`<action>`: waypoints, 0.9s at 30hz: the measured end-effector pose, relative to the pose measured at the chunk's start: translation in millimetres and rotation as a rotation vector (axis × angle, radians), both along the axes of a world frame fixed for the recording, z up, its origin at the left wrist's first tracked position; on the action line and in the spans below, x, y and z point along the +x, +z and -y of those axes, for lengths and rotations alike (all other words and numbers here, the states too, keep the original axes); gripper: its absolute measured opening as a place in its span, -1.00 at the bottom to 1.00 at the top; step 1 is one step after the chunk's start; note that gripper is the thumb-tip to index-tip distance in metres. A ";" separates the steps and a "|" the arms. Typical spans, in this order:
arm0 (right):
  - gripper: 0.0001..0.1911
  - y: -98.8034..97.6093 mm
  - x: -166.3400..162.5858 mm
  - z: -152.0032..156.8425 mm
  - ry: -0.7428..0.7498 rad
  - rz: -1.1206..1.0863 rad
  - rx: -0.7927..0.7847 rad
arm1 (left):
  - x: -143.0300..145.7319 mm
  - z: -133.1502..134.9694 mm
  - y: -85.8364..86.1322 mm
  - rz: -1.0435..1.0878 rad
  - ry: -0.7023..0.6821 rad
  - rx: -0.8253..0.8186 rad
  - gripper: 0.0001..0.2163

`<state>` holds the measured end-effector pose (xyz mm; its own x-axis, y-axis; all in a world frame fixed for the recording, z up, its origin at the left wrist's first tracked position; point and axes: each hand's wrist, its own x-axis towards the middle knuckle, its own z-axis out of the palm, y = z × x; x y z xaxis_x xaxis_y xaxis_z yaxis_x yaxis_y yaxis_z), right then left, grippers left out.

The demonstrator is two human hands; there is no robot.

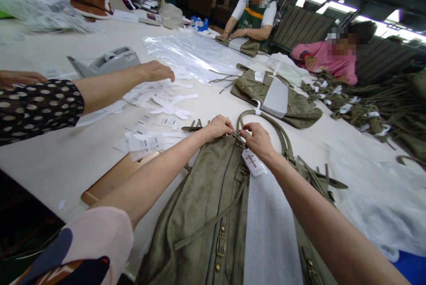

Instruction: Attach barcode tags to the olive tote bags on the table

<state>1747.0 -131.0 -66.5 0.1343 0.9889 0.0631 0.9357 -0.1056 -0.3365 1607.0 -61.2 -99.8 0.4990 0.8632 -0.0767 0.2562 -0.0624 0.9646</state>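
Observation:
An olive handbag (203,187) with brass buckles lies before me on the table, a pale grey paper band (269,227) around its middle. At its far edge my left hand (218,127) pinches a thin olive strap. Close on the other side, my right hand (258,139) has its fingers closed on the same small spot; fingertips hide part of it. A white hang tag (254,162) dangles just below my right hand. Beyond that hand arch the bag's round handles (282,132), with a white wrap (257,107) on them.
At left, another person's hand (156,72) reaches over white paper strips (173,105) near a grey tape dispenser (113,60). Printed labels (146,143) lie closer. Another banded bag (299,110), clear plastic sheets (196,54) and a strap pile (353,103) lie farther off; two people work there.

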 end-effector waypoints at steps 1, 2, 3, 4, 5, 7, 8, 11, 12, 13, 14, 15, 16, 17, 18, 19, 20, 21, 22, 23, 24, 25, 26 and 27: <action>-0.67 0.5 3.4 8.9 -0.014 0.045 -0.011 | -2.0 1.4 0.8 0.030 0.004 -0.051 -0.96; -0.62 0.4 6.8 18.3 -0.024 0.076 -0.046 | -4.0 2.8 1.8 0.065 0.003 -0.104 -0.96; -0.58 -0.4 9.9 27.6 -0.028 0.093 -0.096 | -5.8 4.1 2.8 0.105 -0.005 -0.151 -0.96; -0.56 -1.5 12.5 36.2 -0.030 0.100 -0.142 | -7.2 5.3 4.0 0.147 -0.019 -0.190 -0.97; -0.56 -2.8 14.2 43.5 -0.031 0.099 -0.174 | -8.1 6.3 5.3 0.187 -0.034 -0.220 -0.97; -0.59 -5.3 15.3 52.9 -0.048 0.090 -0.192 | -8.2 8.4 8.3 0.253 -0.062 -0.266 -0.96; -0.59 -6.4 15.0 54.9 -0.064 0.085 -0.190 | -7.7 9.7 9.7 0.279 -0.067 -0.287 -0.95; -0.51 -8.3 14.6 52.5 -0.131 0.058 -0.204 | -6.4 14.1 12.4 0.360 -0.068 -0.349 -0.90; -0.50 -8.4 15.4 50.3 -0.153 0.034 -0.216 | -6.9 15.7 12.5 0.391 -0.078 -0.369 -0.88; -0.53 -8.2 16.9 48.1 -0.172 -0.015 -0.234 | -8.0 17.4 12.3 0.417 -0.092 -0.389 -0.86; -0.59 -7.4 19.1 46.2 -0.185 -0.101 -0.262 | -9.9 19.2 12.0 0.437 -0.107 -0.407 -0.85; -0.67 -6.1 21.6 44.8 -0.195 -0.228 -0.303 | -12.4 21.0 11.7 0.450 -0.118 -0.420 -0.83; -0.75 -4.2 24.1 44.0 -0.200 -0.394 -0.356 | -15.5 23.0 11.7 0.458 -0.121 -0.431 -0.82; -0.81 -2.0 26.5 43.9 -0.206 -0.590 -0.413 | -19.1 25.3 12.1 0.466 -0.117 -0.440 -0.80; -0.84 0.5 28.2 44.5 -0.213 -0.796 -0.469 | -22.9 27.9 12.9 0.473 -0.113 -0.450 -0.78; -0.85 2.7 28.9 45.6 -0.222 -0.992 -0.515 | -26.8 30.9 14.0 0.477 -0.113 -0.460 -0.76; -0.86 4.4 28.5 47.0 -0.237 -1.164 -0.546 | -30.5 34.4 15.3 0.477 -0.116 -0.470 -0.74; -0.85 5.3 26.8 48.7 -0.258 -1.303 -0.559 | -34.1 38.3 16.4 0.470 -0.124 -0.478 -0.73; -0.84 5.2 23.9 50.5 -0.281 -1.409 -0.559 | -37.4 42.6 17.3 0.455 -0.134 -0.484 -0.71; -0.82 4.2 19.8 52.3 -0.305 -1.483 -0.551 | -40.3 47.1 17.7 0.434 -0.143 -0.486 -0.70; -0.80 2.4 14.9 53.9 -0.332 -1.529 -0.533 | -42.8 51.8 17.6 0.409 -0.151 -0.485 -0.70; -0.81 0.0 9.3 55.3 -0.357 -1.555 -0.506 | -45.0 56.5 17.1 0.384 -0.157 -0.482 -0.70; -0.83 -2.8 3.4 56.4 -0.378 -1.566 -0.477 | -46.8 61.1 16.3 0.358 -0.164 -0.475 -0.70; -0.85 -5.7 -2.5 57.2 -0.394 -1.569 -0.447 | -48.2 65.7 15.4 0.335 -0.172 -0.465 -0.70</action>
